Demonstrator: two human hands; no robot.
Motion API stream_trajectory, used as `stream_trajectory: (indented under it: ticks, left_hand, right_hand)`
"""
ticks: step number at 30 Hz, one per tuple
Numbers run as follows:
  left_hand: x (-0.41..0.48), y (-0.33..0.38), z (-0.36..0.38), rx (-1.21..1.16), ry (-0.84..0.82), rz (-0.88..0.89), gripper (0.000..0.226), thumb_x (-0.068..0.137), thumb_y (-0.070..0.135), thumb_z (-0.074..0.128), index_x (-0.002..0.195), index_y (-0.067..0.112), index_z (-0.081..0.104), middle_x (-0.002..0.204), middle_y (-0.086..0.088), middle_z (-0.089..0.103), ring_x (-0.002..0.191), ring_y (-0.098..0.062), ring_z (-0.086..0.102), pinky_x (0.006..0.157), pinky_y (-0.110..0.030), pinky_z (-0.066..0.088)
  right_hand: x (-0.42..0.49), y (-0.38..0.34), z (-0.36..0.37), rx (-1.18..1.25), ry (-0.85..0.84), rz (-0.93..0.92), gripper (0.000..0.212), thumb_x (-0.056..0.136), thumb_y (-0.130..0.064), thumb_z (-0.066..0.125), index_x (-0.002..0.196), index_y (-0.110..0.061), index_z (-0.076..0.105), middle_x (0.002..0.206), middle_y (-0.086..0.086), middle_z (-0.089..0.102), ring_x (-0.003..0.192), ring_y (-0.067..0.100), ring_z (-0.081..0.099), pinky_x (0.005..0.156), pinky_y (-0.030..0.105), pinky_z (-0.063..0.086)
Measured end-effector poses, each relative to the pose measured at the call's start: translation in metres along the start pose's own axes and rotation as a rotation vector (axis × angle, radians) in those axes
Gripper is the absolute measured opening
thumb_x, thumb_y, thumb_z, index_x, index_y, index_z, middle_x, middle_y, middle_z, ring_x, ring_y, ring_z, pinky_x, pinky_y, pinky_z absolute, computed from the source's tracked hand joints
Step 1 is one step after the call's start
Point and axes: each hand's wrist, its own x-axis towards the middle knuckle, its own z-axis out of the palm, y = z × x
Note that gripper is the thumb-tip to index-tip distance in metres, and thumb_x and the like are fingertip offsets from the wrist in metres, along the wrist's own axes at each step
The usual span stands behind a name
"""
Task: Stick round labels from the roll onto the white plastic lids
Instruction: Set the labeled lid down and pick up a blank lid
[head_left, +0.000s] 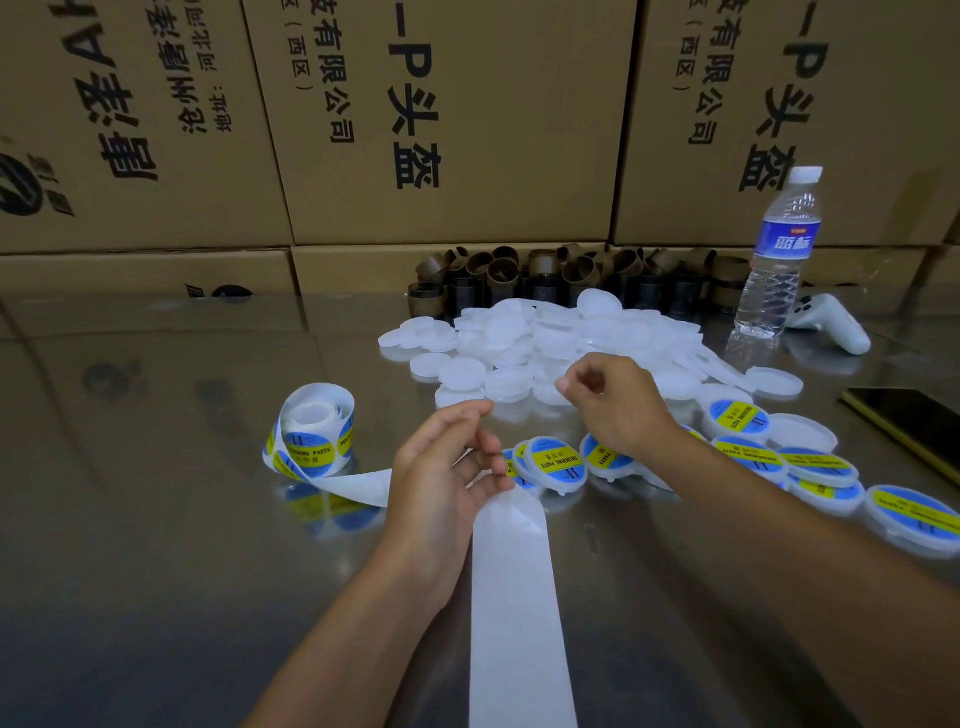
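your left hand (447, 467), mid-frame, curls its fingers round the white backing strip (519, 597) running from the roll of round blue-and-yellow labels (314, 431) at centre left. your right hand (613, 405) hovers with curled fingers over the pile of white plastic lids (519, 338); whether it pinches anything, i cannot tell.

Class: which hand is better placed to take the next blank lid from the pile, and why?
Right. The right hand is over the near edge of the pile of blank lids; the left hand is nearer the person, at the backing strip running from the label roll.
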Motion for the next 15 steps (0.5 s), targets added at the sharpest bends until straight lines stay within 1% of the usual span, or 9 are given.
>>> stream_trajectory:
  ticks: [1,2,3,5,7,10,12,14,15]
  left_hand:
    - [0.000,0.000,0.000,-0.003,-0.006,0.000,0.019,0.095,0.009,0.046,0.089,0.010,0.065,0.057,-0.001,0.054,0.050,-0.012,0.054,0.049,-0.022,0.049]
    - [-0.001,0.001,0.000,-0.008,-0.009,0.000,0.020,0.096,0.010,0.046,0.089,0.010,0.065,0.059,-0.001,0.055,0.051,-0.012,0.056,0.050,-0.023,0.050]
    - [-0.001,0.001,0.000,-0.011,-0.009,0.001,0.020,0.096,0.010,0.046,0.089,0.010,0.065,0.060,-0.001,0.056,0.053,-0.013,0.057,0.051,-0.023,0.051]
    - [-0.001,0.002,0.000,-0.016,-0.008,0.004,0.020,0.096,0.009,0.046,0.090,0.010,0.065,0.061,-0.001,0.057,0.055,-0.013,0.059,0.053,-0.024,0.052]
    - [-0.001,0.003,0.001,-0.019,-0.011,0.005,0.019,0.096,0.009,0.046,0.091,0.010,0.064,0.061,-0.001,0.057,0.056,-0.014,0.060,0.054,-0.024,0.053]
    - [-0.001,0.004,0.000,-0.018,-0.015,0.003,0.018,0.096,0.010,0.046,0.091,0.010,0.064,0.064,-0.002,0.060,0.057,-0.014,0.061,0.055,-0.024,0.053]
    - [-0.001,0.005,0.000,-0.012,-0.017,-0.004,0.021,0.097,0.014,0.045,0.089,0.011,0.064,0.069,-0.003,0.065,0.061,-0.014,0.062,0.055,-0.022,0.053]
    - [-0.001,0.006,0.001,0.014,-0.033,-0.013,0.023,0.096,0.025,0.048,0.089,0.012,0.065,0.077,-0.003,0.070,0.069,-0.013,0.065,0.058,-0.022,0.053]
    - [-0.001,0.006,0.001,0.023,-0.045,-0.016,0.027,0.092,0.034,0.050,0.090,0.012,0.066,0.081,-0.003,0.071,0.073,-0.013,0.066,0.060,-0.023,0.054]
  right_hand:
    - [-0.007,-0.005,-0.002,0.162,0.008,0.014,0.016,0.093,-0.022,0.057,0.078,-0.016,0.058,0.074,-0.006,0.059,0.075,0.012,0.054,0.067,0.011,0.043]
    - [-0.015,-0.010,-0.004,0.316,0.000,0.038,0.016,0.094,-0.020,0.056,0.080,-0.014,0.059,0.073,-0.005,0.060,0.072,0.010,0.055,0.062,0.007,0.041]
    - [-0.024,-0.014,-0.005,0.459,-0.024,0.073,0.016,0.095,-0.019,0.054,0.083,-0.012,0.060,0.076,-0.003,0.063,0.072,0.009,0.058,0.062,0.007,0.043]
    - [-0.042,-0.023,-0.006,0.705,-0.087,0.158,0.019,0.097,-0.020,0.050,0.087,-0.012,0.064,0.084,0.002,0.069,0.077,0.009,0.064,0.071,0.016,0.048]
    - [-0.059,-0.030,-0.007,0.865,-0.125,0.217,0.022,0.098,-0.020,0.048,0.087,-0.014,0.065,0.084,0.001,0.070,0.077,0.010,0.066,0.073,0.021,0.050]
    - [-0.076,-0.040,-0.009,1.009,-0.152,0.247,0.026,0.098,-0.020,0.046,0.083,-0.015,0.067,0.077,-0.002,0.071,0.075,0.010,0.064,0.068,0.019,0.050]
    - [-0.084,-0.044,-0.008,1.045,-0.152,0.249,0.026,0.098,-0.021,0.047,0.083,-0.015,0.068,0.078,-0.002,0.071,0.079,0.013,0.064,0.072,0.023,0.050]
    - [-0.090,-0.045,-0.004,1.046,-0.158,0.240,0.025,0.097,-0.020,0.048,0.085,-0.015,0.068,0.082,-0.002,0.073,0.082,0.013,0.066,0.078,0.027,0.052]
    - [-0.093,-0.046,-0.001,1.032,-0.174,0.233,0.024,0.097,-0.020,0.047,0.087,-0.014,0.068,0.085,-0.001,0.073,0.083,0.013,0.066,0.081,0.028,0.052]
